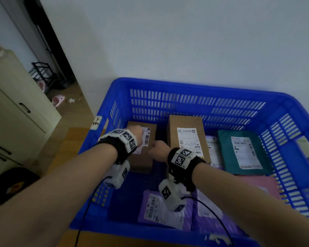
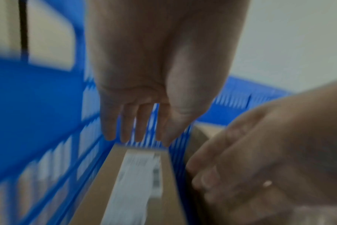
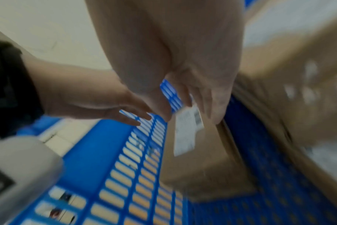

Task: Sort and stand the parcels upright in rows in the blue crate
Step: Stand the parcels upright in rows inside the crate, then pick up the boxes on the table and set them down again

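The blue crate (image 1: 185, 86) holds a small cardboard box (image 1: 144, 161) standing at the back left. A taller cardboard box (image 1: 185, 129) stands to its right. My left hand (image 1: 139, 134) hovers over the small box's far top with straight fingers (image 2: 125, 134) and holds nothing. My right hand (image 1: 155, 148) is at that box's right top edge. In the right wrist view its thumb and fingers (image 3: 214, 109) reach down around the label end of the small box (image 3: 198, 159). A teal parcel (image 1: 225, 150), purple mailers (image 1: 143, 202) and a pink mailer (image 1: 257, 182) lie flat.
The crate's slotted walls (image 2: 48, 159) close in on the left and back. A white wall stands behind the crate. A cream cabinet (image 1: 16, 104) and a dark doorway (image 1: 48, 68) are to the left. A black cap (image 1: 11, 184) lies on the floor.
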The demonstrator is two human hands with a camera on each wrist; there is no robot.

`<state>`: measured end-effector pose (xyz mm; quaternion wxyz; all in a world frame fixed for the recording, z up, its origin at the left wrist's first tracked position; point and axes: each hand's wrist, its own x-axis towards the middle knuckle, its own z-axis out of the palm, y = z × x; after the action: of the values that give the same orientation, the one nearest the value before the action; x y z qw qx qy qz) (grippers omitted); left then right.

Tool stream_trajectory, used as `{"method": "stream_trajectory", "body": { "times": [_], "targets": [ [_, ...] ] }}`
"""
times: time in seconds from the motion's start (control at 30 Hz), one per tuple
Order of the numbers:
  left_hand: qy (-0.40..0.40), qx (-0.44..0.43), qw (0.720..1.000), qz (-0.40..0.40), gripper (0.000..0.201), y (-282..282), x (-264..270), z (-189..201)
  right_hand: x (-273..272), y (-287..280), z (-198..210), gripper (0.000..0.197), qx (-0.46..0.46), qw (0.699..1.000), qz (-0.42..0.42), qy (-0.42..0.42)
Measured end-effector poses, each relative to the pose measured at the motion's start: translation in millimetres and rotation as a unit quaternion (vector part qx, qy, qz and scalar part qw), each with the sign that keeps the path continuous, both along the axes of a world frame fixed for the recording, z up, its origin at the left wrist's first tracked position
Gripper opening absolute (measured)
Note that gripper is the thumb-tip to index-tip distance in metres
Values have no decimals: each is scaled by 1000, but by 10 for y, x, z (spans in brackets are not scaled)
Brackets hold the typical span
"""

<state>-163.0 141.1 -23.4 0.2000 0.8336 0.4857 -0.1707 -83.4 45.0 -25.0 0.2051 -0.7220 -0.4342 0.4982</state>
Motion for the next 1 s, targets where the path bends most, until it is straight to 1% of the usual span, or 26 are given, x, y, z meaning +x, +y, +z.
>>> {"method": "stream_trajectory", "body": {
  "times": [0.03,0.07,0.1,0.17,0.23,0.27,0.3,0.4,0.47,0.53,0.6,0.73,0.83,1.0],
  "targets": [
    [-4,19,1000,-17,25,29,51,99,29,-10,57,13,11,1000,2,-23],
    [-11,34,999,-36,23,37,100,230,56,-12,125,15,22,999,0,-48],
    [-23,57,997,-55,17,39,138,364,102,-11,177,20,39,996,2,-79],
    [-47,95,990,-93,3,31,225,616,205,-3,297,20,55,985,4,-166],
    [-70,136,980,-128,23,44,343,794,333,-49,496,19,76,967,14,-243],
    [-73,147,976,-140,28,18,405,896,409,-83,600,23,79,958,19,-274],
    [-79,159,971,-158,30,-6,468,984,498,-124,700,27,79,951,22,-299],
    [-107,185,958,-192,32,-106,699,1252,811,-279,969,33,69,929,-11,-362],
    [-126,199,948,-214,34,-208,879,1419,1043,-405,1142,31,62,913,-32,-401],
    [-141,213,938,-235,34,-340,1090,1570,1273,-570,1321,31,54,901,-57,-427],
    [-159,219,928,-258,36,-505,1343,1689,1509,-780,1485,35,48,891,-81,-444],
    [-201,227,907,-292,38,-964,1910,1843,2000,-1293,1729,39,39,872,-122,-472],
    [-222,226,893,-320,37,-1376,2381,1889,2391,-1725,1817,39,27,858,-151,-491],
    [-239,201,881,-357,35,-2156,3162,1860,3073,-2519,1871,41,0,844,-195,-500]
  ]
}}
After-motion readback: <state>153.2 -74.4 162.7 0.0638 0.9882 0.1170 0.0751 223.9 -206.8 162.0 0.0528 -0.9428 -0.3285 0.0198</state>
